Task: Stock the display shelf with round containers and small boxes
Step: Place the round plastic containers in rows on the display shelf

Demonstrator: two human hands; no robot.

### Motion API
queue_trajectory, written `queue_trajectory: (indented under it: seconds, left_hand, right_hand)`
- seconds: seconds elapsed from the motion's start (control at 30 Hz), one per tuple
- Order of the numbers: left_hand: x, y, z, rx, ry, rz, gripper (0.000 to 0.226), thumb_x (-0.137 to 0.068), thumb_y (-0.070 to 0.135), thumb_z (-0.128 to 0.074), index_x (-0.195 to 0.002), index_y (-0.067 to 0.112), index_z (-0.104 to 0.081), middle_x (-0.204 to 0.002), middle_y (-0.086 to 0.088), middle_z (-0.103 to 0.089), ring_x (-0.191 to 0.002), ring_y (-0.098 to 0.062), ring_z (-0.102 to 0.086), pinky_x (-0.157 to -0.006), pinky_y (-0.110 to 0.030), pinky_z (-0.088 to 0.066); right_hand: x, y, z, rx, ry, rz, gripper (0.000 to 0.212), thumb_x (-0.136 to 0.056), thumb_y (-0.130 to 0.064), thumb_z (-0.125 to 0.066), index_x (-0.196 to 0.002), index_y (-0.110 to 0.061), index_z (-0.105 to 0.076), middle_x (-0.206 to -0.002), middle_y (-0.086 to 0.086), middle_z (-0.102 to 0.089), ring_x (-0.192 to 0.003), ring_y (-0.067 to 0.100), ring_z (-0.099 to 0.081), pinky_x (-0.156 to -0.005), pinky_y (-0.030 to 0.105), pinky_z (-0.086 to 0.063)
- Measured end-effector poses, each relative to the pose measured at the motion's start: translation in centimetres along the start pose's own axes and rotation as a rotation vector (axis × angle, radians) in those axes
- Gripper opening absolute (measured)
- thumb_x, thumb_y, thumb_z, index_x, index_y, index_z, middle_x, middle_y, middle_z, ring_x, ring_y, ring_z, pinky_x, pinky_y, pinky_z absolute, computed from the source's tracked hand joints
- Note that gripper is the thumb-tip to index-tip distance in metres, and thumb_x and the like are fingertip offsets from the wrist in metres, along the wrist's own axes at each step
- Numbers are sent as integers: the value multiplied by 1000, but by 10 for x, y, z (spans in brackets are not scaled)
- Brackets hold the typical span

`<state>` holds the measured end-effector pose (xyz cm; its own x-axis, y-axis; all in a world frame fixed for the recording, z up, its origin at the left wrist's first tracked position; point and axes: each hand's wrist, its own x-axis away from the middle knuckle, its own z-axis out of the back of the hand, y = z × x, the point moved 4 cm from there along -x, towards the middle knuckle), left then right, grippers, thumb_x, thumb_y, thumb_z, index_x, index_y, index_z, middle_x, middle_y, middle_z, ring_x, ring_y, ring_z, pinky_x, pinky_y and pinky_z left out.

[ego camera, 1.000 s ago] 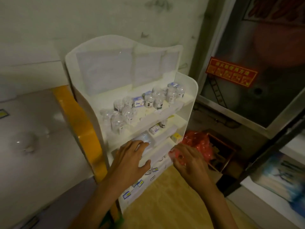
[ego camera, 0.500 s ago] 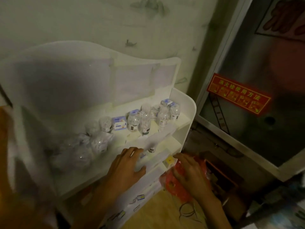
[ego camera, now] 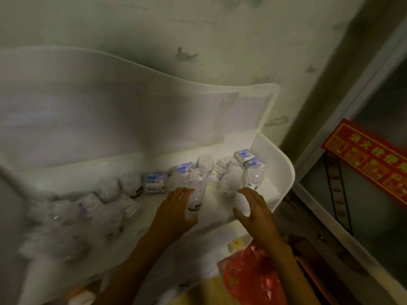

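Observation:
A white tiered display shelf [ego camera: 284, 177] stands against the wall. Its top tier holds several clear round containers [ego camera: 232, 180] and small white-and-blue boxes [ego camera: 155, 182]. My left hand [ego camera: 174, 214] reaches onto this tier, its fairly straight fingers touching the left side of a clear round container [ego camera: 197, 192] and its thumb just below it. My right hand [ego camera: 253, 208] hovers with spread fingers just in front of the right-hand containers, holding nothing. More containers at the left end [ego camera: 105, 216] are blurred.
A red plastic bag [ego camera: 248, 278] lies below my right wrist. A small yellow box [ego camera: 236, 244] sits on a lower tier. To the right is a metal cabinet door with a red sign [ego camera: 370, 159]. The wall is close behind the shelf.
Both hands rose from the lower tiers to the top tier. The view moved closer and up, so the top tier now fills the frame.

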<state>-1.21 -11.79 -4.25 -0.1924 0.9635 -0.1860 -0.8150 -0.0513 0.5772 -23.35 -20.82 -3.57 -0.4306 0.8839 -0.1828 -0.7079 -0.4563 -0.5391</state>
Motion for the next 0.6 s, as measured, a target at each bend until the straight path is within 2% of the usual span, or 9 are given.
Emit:
queue_trajectory:
  seconds: [0.13, 0.27, 0.3, 0.4, 0.47, 0.53, 0.6]
  left_hand:
    - [-11, -3, -34, -28, 71, 79, 83, -78, 43, -70, -145, 25, -25, -152, -2, -23, -137, -20, -27, -101, -29, -37]
    - [-21, 0, -56, 0, 190, 137, 81, -73, 36, -76, -142, 22, -35, -148, -6, -25, -130, -21, -35, -88, -23, -43]
    - [-22, 1, -60, 9, 224, 149, 79, -72, 33, -78, -140, 22, -39, -146, -7, -27, -128, -20, -36, -88, -23, -43]
    - [-25, 5, -76, 43, 311, 213, 73, -68, 22, -82, -133, 24, -47, -142, -9, -34, -124, -17, -36, -93, -23, -39]
    - [-25, 8, -88, 100, 330, 258, 76, -67, 18, -82, -132, 31, -44, -137, -7, -42, -123, -21, -39, -97, -30, -41]
    - [-24, 10, -96, 137, 361, 298, 78, -68, 17, -81, -131, 36, -41, -131, -4, -49, -118, -23, -44, -94, -29, -39]
    - [-27, 13, -99, 154, 413, 325, 71, -70, 16, -81, -129, 30, -45, -124, -6, -52, -113, -25, -48, -91, -29, -39]
  right_hand:
    - [-48, 31, -12, -10, 8, 51, 67, -81, -35, -71, -139, -22, -39, -145, 5, -40, -133, 24, -36, -108, 38, -32]
    - [-78, 63, -36, -1, -94, 173, 71, -85, -64, -47, -142, -23, -33, -142, 8, -43, -132, 25, -40, -110, 39, -35]
    - [-82, 68, -39, -37, -117, 171, 73, -84, -65, -49, -142, -25, -32, -142, 5, -43, -131, 21, -39, -109, 36, -35]
    - [-92, 69, -38, -235, -113, 179, 69, -77, -37, -75, -134, -26, -39, -133, -1, -43, -123, 10, -38, -101, 28, -35]
    - [-95, 68, -35, -359, -84, 199, 66, -75, -25, -79, -130, -27, -41, -128, -4, -43, -118, 4, -37, -98, 28, -40]
    - [-97, 71, -37, -429, -108, 205, 64, -76, -25, -78, -129, -25, -42, -130, -3, -46, -120, 8, -42, -97, 35, -47]
    - [-100, 76, -40, -448, -132, 211, 64, -76, -30, -76, -130, -27, -42, -131, -3, -48, -122, 14, -46, -94, 43, -50]
